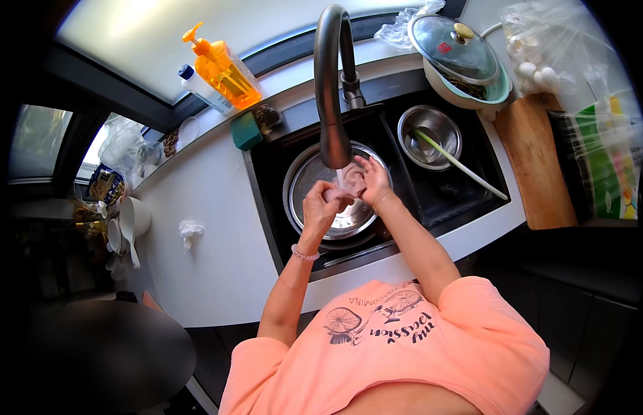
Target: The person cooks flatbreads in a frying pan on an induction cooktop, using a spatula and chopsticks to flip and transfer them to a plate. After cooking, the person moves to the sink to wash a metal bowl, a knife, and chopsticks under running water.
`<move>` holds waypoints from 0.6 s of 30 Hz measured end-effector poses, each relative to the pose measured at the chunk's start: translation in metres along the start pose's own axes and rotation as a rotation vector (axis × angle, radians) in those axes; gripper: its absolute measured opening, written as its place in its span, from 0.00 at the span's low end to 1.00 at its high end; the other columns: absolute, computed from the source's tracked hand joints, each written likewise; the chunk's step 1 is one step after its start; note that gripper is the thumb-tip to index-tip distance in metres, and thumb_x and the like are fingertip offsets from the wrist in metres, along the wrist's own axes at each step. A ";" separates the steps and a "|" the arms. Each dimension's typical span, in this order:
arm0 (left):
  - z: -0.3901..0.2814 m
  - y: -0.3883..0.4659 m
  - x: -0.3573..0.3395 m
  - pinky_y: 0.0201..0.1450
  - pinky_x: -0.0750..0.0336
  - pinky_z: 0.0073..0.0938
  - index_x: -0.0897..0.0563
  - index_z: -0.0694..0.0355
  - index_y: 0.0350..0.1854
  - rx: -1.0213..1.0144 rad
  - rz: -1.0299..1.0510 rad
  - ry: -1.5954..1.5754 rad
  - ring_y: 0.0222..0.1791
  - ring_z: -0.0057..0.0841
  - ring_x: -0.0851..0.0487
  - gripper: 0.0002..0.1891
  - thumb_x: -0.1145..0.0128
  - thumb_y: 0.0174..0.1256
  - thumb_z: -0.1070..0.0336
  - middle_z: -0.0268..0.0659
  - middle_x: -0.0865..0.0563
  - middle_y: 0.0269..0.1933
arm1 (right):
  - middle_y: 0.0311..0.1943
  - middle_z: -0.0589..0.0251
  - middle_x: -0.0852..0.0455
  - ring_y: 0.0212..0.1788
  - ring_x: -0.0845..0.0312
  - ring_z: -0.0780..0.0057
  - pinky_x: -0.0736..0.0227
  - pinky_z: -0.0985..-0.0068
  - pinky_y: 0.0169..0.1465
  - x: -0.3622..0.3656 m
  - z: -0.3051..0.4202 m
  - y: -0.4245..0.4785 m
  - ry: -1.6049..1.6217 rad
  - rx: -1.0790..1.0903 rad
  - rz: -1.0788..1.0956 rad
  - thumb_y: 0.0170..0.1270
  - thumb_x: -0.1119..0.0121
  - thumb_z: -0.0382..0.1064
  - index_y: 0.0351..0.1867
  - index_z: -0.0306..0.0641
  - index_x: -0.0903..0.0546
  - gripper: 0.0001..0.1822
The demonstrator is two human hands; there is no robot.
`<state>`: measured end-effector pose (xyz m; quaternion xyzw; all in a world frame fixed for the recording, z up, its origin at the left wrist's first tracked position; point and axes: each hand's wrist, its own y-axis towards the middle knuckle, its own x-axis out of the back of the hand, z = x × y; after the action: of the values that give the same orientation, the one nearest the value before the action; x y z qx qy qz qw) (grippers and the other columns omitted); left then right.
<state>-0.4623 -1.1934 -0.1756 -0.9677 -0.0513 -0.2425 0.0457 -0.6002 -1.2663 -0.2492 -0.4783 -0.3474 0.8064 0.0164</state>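
Observation:
Water runs from the dark metal faucet (329, 104) onto a piece of pinkish raw meat (347, 188), held over a round stainless steel basin (306, 176) in the left bowl of the black sink. My left hand (320, 205) grips one end of the meat with closed fingers. On the other side my right hand (374, 180) supports it with the palm turned up and the fingers partly spread. A small steel bowl (429, 116) stands in the right bowl of the sink, with a green onion stalk (464, 168) leaning out of it.
Behind the sink stand an orange soap pump bottle (225, 72), a white bottle (204, 91) and a green sponge (246, 132). At the right are a lidded pot (456, 57), a wooden cutting board (534, 161) and bagged eggs (539, 75). Crumpled tissue (190, 231) lies on the left counter.

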 end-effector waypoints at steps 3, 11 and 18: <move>0.005 0.008 -0.009 0.28 0.31 0.16 0.28 0.63 0.33 0.023 -0.063 -0.453 0.25 0.15 0.26 0.08 0.45 0.52 0.77 0.33 0.22 0.28 | 0.65 0.57 0.43 0.58 0.36 0.52 0.51 0.35 0.57 -0.013 0.001 -0.018 -0.202 -0.063 -0.270 0.60 0.57 0.63 0.63 0.56 0.38 0.31; -0.038 -0.025 -0.042 0.29 0.32 0.31 0.28 0.64 0.24 -0.478 0.018 0.024 0.24 0.36 0.25 0.06 0.43 0.49 0.73 0.42 0.25 0.23 | 0.49 0.52 0.26 0.49 0.27 0.63 0.30 0.66 0.54 -0.007 -0.019 -0.013 0.229 -0.415 0.424 0.64 0.51 0.51 0.60 0.36 0.36 0.27; 0.006 0.044 -0.042 0.33 0.29 0.37 0.23 0.62 0.27 -0.303 -0.286 0.273 0.28 0.42 0.23 0.06 0.42 0.49 0.67 0.43 0.22 0.25 | 0.44 0.62 0.19 0.45 0.23 0.69 0.28 0.69 0.51 -0.034 -0.033 -0.020 -0.106 -0.148 0.131 0.67 0.56 0.49 0.47 0.38 0.25 0.18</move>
<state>-0.4912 -1.2395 -0.2039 -0.9046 -0.1442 -0.3799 -0.1284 -0.5623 -1.2453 -0.2217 -0.4567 -0.3743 0.8019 -0.0902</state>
